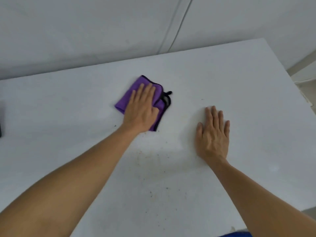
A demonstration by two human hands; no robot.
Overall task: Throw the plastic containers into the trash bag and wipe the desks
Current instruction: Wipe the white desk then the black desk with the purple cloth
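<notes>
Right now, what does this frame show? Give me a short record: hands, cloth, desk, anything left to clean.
left hand: flat on the purple cloth, pressing it onto the desk
right hand: flat on bare desk to the right of the cloth, holding nothing
cloth: folded, black-edged
desk: white, with dark specks scattered nearer the person
plastic containers: none in view
trash bag: not in view

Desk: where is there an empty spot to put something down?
Bare desk lies behind the purple cloth up to the far edge, right of the right hand, and left of the cloth up to the dark thing at the edge. The middle is crowded: the left hand presses the cloth, and specks dot the near part.
</notes>
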